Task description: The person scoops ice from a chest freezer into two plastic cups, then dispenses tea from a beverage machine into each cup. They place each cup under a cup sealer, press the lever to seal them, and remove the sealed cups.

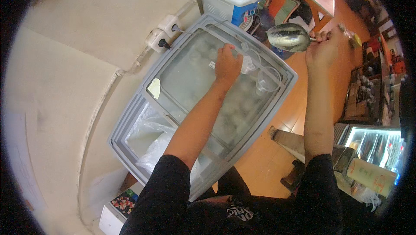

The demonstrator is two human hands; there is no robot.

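My right hand (321,48), raised off the freezer's right side, grips the handle of a shiny metal scoop (289,37). My left hand (228,62) is over the frosted glass lid (191,72) of a grey-framed chest freezer (256,140), its fingers partly hidden. Right beside it lies a crumpled piece of clear plastic (248,65); whether the fingers hold it I cannot tell. A clear plastic cup (269,79) rests on the lid farther right. At the freezer's near end the lid is slid back, showing clear plastic bags (156,147) with pale contents inside.
Beyond the freezer stands a water dispenser (224,2). Two plugs sit in wall sockets (159,38) along the left wall (65,72). Orange tiled floor (292,105) runs on the right, with a lit display fridge (373,140) and a pale cylindrical container (370,175) there.
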